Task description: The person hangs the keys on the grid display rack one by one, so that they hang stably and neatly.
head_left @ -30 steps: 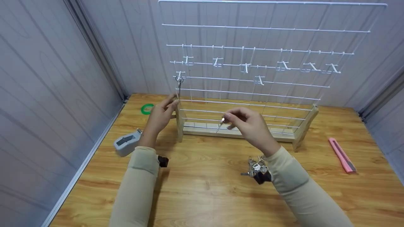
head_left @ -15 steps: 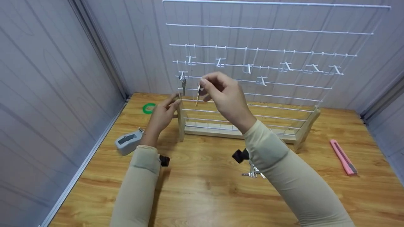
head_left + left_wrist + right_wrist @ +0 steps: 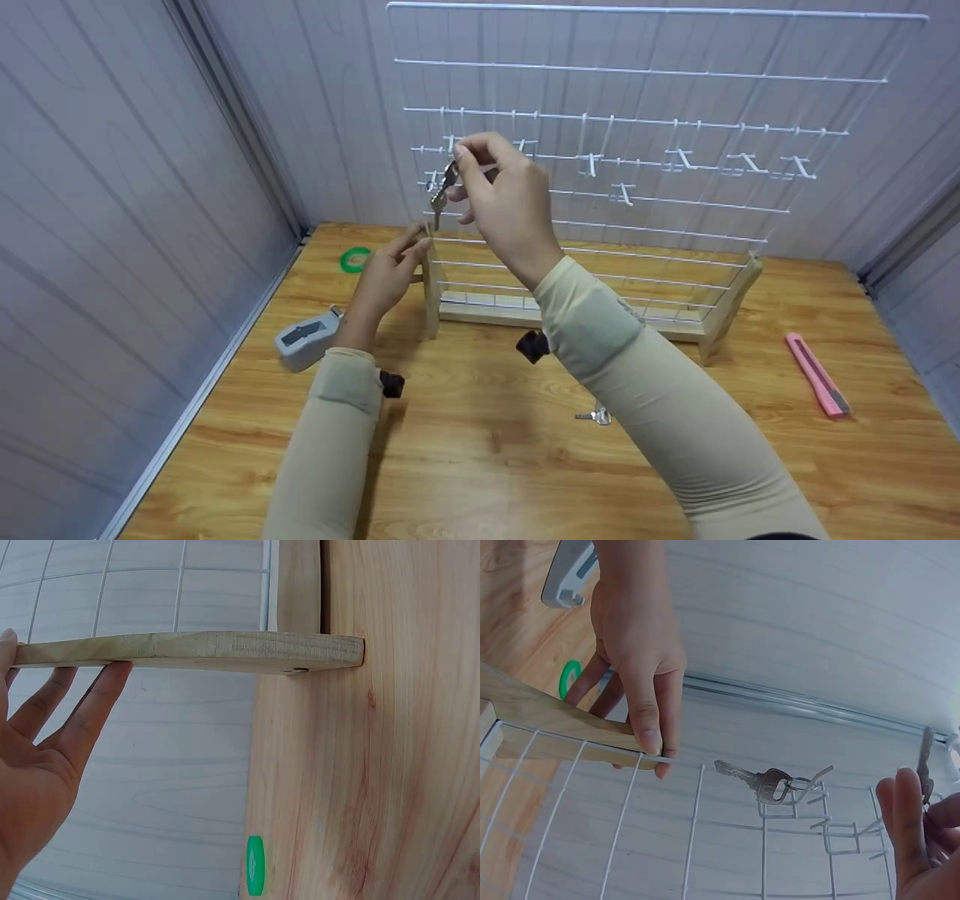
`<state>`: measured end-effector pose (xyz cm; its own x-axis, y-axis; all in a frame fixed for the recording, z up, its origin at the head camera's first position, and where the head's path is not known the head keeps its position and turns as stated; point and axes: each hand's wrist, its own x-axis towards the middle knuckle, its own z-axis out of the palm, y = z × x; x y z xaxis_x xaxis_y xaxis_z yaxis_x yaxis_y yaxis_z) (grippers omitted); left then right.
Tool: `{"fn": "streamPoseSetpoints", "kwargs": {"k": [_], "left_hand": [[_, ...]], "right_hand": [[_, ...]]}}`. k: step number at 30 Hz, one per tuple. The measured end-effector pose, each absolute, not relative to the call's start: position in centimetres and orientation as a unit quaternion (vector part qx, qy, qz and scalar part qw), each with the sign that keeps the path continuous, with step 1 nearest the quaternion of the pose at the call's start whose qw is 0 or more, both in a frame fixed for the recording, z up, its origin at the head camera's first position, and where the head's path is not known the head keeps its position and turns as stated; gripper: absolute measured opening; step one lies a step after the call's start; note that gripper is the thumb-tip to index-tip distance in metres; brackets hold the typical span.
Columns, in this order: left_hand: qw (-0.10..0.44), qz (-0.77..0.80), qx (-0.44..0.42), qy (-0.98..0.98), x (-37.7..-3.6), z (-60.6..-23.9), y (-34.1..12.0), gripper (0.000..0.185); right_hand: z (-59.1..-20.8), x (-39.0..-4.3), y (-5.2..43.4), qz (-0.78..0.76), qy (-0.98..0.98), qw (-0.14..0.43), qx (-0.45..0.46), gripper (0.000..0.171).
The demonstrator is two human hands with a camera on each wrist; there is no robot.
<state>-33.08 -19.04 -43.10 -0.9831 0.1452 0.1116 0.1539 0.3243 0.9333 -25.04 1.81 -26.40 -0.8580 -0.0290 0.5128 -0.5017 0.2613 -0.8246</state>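
My left hand [image 3: 382, 277] grips the upper end of the wooden side post [image 3: 187, 649] of a white wire grid rack [image 3: 660, 10]. In the left wrist view its fingers lie along both sides of the wood. My right hand [image 3: 502, 195] pinches a key [image 3: 925, 761] between thumb and fingers, raised in front of the rack's left hooks. Beside it, another key [image 3: 769, 784] hangs by its ring from a white hook at the rack's left end. In the head view the two keys overlap.
Several more white hooks, such as one hook [image 3: 622, 195], line the grid. Loose keys [image 3: 598, 415] lie on the wooden table, partly hidden by the right sleeve. A grey tape dispenser [image 3: 307, 341] and green tape roll [image 3: 354, 259] are at left, a pink utility knife [image 3: 816, 373] at right.
My right hand has moved up and left with its key, from low before the rack to beside the hanging key. My left hand has stayed on the post.
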Motion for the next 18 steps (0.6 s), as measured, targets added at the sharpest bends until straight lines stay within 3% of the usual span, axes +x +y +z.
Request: {"fn": "streamPoseSetpoints", "kwargs": {"k": [11, 18], "left_hand": [[0.011, -0.561, -0.084, -0.824, -33.0, -42.9, -19.4, 0.058], [0.009, -0.564, -0.080, -0.822, -33.0, -42.9, -19.2, 0.057]], "right_hand": [[-27.6, -27.3, 0.5, 0.462, -0.831, 0.275, 0.143, 0.022], [-28.6, -27.4, 1.4, 0.436, -0.848, 0.271, 0.133, 0.023]]}}
